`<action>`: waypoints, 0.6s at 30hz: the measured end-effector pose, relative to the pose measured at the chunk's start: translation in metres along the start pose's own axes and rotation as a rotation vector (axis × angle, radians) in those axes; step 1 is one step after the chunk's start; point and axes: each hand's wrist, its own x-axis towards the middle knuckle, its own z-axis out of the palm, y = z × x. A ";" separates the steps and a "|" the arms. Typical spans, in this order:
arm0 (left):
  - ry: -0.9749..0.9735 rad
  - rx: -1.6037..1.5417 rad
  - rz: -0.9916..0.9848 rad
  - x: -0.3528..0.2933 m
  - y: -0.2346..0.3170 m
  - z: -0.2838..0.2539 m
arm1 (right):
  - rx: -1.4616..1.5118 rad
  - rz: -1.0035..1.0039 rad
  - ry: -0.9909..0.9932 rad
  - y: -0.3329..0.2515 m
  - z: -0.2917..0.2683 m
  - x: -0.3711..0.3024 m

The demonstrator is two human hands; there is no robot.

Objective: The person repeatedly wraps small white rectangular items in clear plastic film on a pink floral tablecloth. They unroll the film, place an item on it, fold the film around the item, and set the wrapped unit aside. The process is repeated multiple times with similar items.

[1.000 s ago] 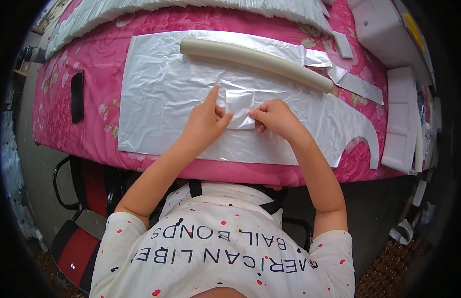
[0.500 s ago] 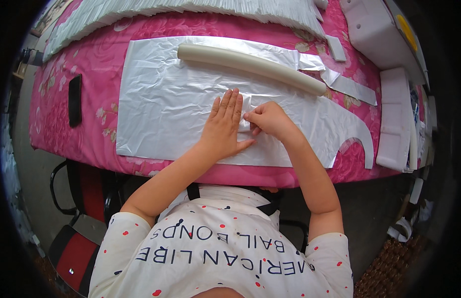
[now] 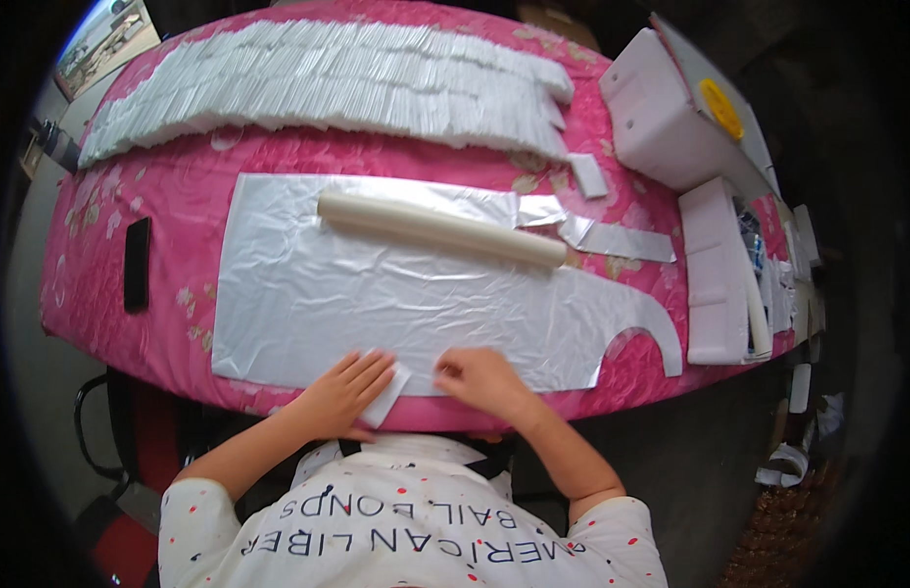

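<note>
A small folded white plastic packet (image 3: 385, 396) lies at the near edge of the silvery-white plastic bag sheets (image 3: 308, 314). My left hand (image 3: 345, 394) holds it at its left side, the fingers close together along it and the thumb lower down. To its right, my right hand (image 3: 482, 382) is curled over the near part of the sheets, slightly blurred, with nothing visible in its closed fingers. A long pale roller (image 3: 440, 231) rests slantwise across the far part of the sheets. The handle-shaped strips of the bags extend to the right.
Rows of folded white packets (image 3: 318, 83) cover the far side of the pink floral tablecloth (image 3: 93, 265). One separate packet (image 3: 589, 175) lies near their right end. A black phone (image 3: 137, 265) is at left. White foam boxes (image 3: 715, 279) stand at right, one holding small items.
My left hand has brought the folded packet from the middle of the sheets toward me and left. The right hand has come off the packet and drawn nearer. The view has tilted outward.
</note>
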 end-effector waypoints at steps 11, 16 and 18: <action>0.434 -0.703 -0.044 -0.023 0.022 0.011 | 0.392 -0.587 -0.060 -0.024 0.043 0.017; 0.670 -0.532 -0.140 0.001 0.017 -0.005 | 0.024 -0.532 0.641 0.036 -0.033 0.046; 0.666 -0.495 -0.158 0.001 0.015 -0.005 | -0.163 -0.351 0.948 0.073 -0.098 0.066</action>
